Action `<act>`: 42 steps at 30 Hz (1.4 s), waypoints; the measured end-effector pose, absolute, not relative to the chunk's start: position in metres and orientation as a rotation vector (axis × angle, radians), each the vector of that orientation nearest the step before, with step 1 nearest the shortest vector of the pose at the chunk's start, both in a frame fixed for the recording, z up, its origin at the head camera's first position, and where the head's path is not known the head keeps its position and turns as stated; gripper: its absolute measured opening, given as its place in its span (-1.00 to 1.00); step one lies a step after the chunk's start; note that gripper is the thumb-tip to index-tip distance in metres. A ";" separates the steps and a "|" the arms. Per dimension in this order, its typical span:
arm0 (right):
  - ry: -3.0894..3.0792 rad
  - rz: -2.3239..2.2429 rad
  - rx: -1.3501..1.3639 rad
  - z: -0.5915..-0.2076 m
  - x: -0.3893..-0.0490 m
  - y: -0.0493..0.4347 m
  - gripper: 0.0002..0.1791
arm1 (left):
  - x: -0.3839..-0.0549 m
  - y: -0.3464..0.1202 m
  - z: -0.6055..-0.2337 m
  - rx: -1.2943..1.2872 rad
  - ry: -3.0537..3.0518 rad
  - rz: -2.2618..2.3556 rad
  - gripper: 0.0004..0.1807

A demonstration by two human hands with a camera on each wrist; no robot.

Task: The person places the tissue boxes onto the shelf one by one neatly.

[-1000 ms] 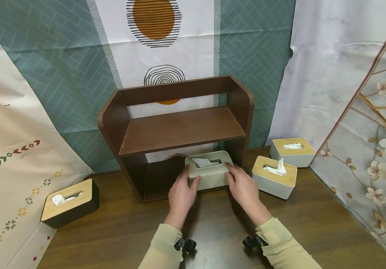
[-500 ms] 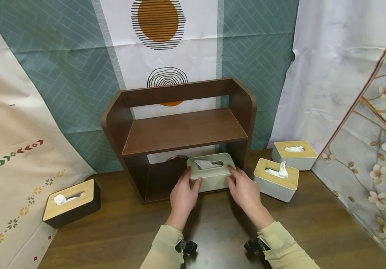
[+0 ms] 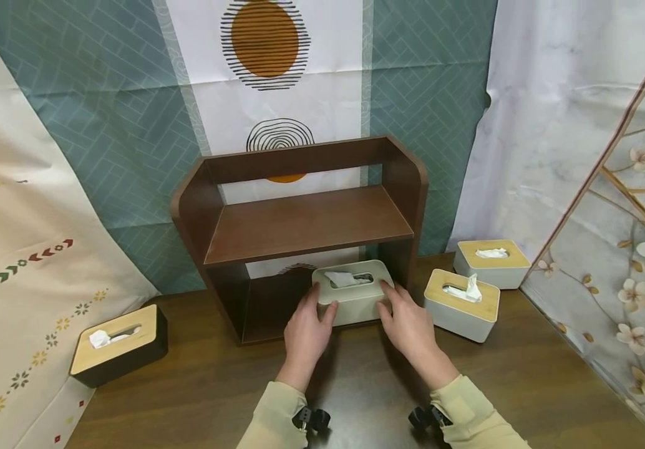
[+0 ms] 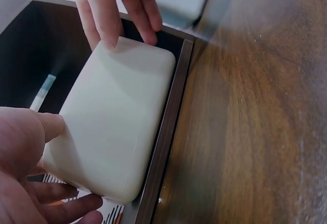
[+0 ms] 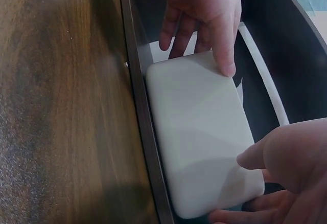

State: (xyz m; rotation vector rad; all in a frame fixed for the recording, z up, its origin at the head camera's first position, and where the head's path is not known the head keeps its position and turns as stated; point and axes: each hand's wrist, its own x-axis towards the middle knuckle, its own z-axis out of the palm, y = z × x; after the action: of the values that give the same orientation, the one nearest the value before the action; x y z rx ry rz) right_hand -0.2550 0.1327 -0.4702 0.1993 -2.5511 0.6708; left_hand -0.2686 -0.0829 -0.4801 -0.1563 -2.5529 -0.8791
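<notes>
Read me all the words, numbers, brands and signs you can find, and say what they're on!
There are none. The all-pale tissue box and the shelf show no writing. The back cloth has circles and lines, the left cloth chevrons and flowers, the right cloth flowers: just patterns.

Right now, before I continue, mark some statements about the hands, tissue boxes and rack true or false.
1. The left hand and right hand both hold the plain grey box. True.
2. That box is on the upper shelf. False: it is in the lower compartment of the brown rack.
3. The dark box is left of the rack. True.
4. Three wood-topped boxes stand right of the rack. False: only two, the nearer box and farther box.
</notes>
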 end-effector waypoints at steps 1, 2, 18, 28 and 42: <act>-2.551 0.661 0.200 -0.470 -0.254 0.132 -0.48 | -0.268 -0.083 -0.480 -0.159 -2.552 -0.882 -0.34; -2.550 0.649 0.200 -0.469 -0.254 0.132 -0.47 | -0.268 -0.082 -0.480 -0.163 -2.551 -0.885 -0.33; -2.466 0.506 0.214 -0.444 -0.234 0.121 -0.41 | -0.238 -0.093 -0.468 -0.189 -2.565 -0.790 -0.25; -2.375 0.466 0.353 -0.435 -0.216 0.101 -0.36 | -0.209 -0.115 -0.461 -0.182 -2.582 -0.712 -0.26; -2.358 0.412 0.535 -0.441 -0.191 0.066 -0.36 | -0.174 -0.149 -0.452 -0.159 -2.621 -0.639 -0.22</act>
State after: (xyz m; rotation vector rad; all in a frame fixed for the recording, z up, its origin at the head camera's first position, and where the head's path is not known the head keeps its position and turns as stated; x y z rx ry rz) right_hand -0.1913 0.0659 -0.4408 0.5348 -2.3577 0.4120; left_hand -0.1737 -0.1488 -0.4520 -0.1585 -2.6208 -0.6392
